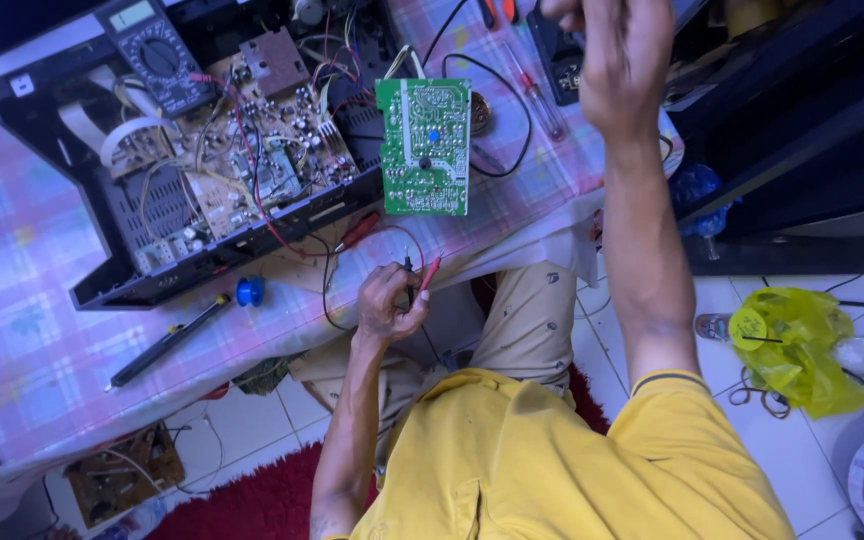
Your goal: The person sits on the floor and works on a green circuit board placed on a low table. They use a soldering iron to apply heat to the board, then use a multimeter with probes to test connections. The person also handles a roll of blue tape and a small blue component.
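My left hand (pixel 388 304) is shut on a red probe and a black probe (pixel 420 278), held together at the table's near edge; their leads run up toward the multimeter (pixel 157 55). Just beyond the probes a green circuit board (pixel 424 145) stands with its solder side facing me. My right hand (pixel 614 58) is raised close to the camera over the table's right end, blurred, fingers curled; I cannot tell whether anything is in it. An opened black device chassis (pixel 102 270) holds a brown board (pixel 242 150) with many wires.
A long black tool with a blue knob (pixel 180 335) lies on the checked tablecloth (pixel 32 340). A clear-handled screwdriver (pixel 537 95) lies right of the green board. On the floor are a yellow bag (pixel 802 345), a red rug (pixel 252 500) and another circuit board (pixel 122 475).
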